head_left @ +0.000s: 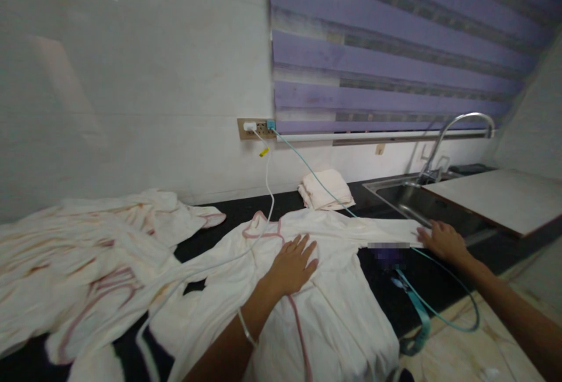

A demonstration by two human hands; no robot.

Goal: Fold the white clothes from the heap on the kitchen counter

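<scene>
A white long-sleeved shirt (342, 306) with pink piping lies spread over the dark counter, its front hanging toward me. My left hand (292, 265) rests flat on its chest, fingers spread, beside the piped front opening. On the right, one sleeve (381, 231) is stretched out straight, and the fingers of my right hand (443, 241) pinch its cuff end. A white cord (268, 194) crosses the collar and the other sleeve. Below the stretched sleeve a teal strap (419, 311) and a teal cord lie near the counter's front edge, beside a blurred dark patch.
A heap of white cloth (144, 224) with pink trim covers the left of the counter. Behind the shirt sits a folded cloth (327, 188). Both cords run from a wall socket (261, 129). At right are a sink (404, 197), a faucet (439, 147) and a white board (504, 194).
</scene>
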